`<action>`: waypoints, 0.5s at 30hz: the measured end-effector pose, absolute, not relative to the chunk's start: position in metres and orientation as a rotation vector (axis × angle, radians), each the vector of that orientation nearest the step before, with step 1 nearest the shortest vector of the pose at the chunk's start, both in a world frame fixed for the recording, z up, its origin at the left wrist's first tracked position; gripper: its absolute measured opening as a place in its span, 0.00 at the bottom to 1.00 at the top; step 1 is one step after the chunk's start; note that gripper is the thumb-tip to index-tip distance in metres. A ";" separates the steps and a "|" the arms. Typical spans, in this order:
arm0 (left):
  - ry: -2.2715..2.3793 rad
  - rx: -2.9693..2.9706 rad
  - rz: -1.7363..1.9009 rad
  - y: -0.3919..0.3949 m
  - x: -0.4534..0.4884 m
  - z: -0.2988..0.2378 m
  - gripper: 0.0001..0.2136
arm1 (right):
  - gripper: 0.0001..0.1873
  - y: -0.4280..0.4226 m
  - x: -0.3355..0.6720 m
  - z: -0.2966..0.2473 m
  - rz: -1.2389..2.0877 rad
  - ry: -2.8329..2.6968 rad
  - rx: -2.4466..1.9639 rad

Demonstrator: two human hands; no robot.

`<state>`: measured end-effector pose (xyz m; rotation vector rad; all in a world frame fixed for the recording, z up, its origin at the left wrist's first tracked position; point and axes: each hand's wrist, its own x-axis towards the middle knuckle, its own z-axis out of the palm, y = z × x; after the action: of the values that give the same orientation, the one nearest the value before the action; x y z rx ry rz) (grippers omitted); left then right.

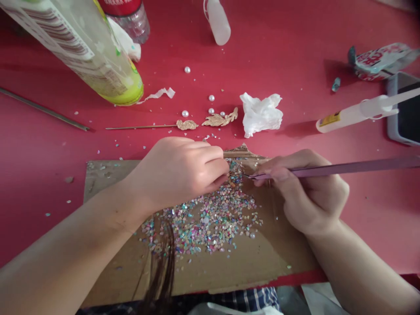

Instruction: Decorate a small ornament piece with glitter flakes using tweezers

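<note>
The right hand (303,192) clenches long mauve tweezers (331,171); beside their tips, the left hand (177,173) curls, its grasp impossible to tell. Iridescent chips (205,223) lie on cardboard (197,275) just below both.

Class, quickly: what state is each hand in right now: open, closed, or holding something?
Left hand: closed and curled; anything in it is hidden.
Right hand: closed, holding long mauve tweezers.

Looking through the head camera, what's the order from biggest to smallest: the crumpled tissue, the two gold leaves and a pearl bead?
1. The crumpled white tissue.
2. The gold leaf by the tissue and the gold leaf on the thin rod: too alike to rank.
3. The pearl bead.
</note>
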<state>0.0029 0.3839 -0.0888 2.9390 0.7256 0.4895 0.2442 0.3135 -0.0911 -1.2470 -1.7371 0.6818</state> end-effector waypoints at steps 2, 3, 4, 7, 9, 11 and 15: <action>0.729 2.943 0.471 0.385 0.003 -0.089 0.16 | 0.08 0.314 0.245 -0.092 0.686 -1.667 -1.242; 0.730 2.944 0.470 0.385 0.003 -0.090 0.15 | 0.09 0.315 0.245 -0.093 0.690 -1.645 -1.240; 0.733 2.946 0.482 0.385 0.002 -0.091 0.15 | 0.09 0.316 0.245 -0.094 0.694 -1.630 -1.237; 0.723 2.946 0.578 0.387 0.001 -0.093 0.13 | 0.09 0.321 0.247 -0.096 0.702 -1.622 -1.243; 0.737 2.928 0.597 0.389 0.001 -0.094 0.11 | 0.10 0.325 0.248 -0.096 0.692 -1.635 -1.234; 0.760 2.909 0.584 0.390 0.000 -0.093 0.11 | 0.11 0.328 0.248 -0.095 0.684 -1.647 -1.209; 0.785 2.896 0.609 0.392 0.000 -0.092 0.11 | 0.12 0.331 0.247 -0.091 0.724 -1.685 -1.206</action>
<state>0.0000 0.3916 -0.0920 2.8958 0.7848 0.6090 0.2468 0.3312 -0.0912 -1.2056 -1.6848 0.7235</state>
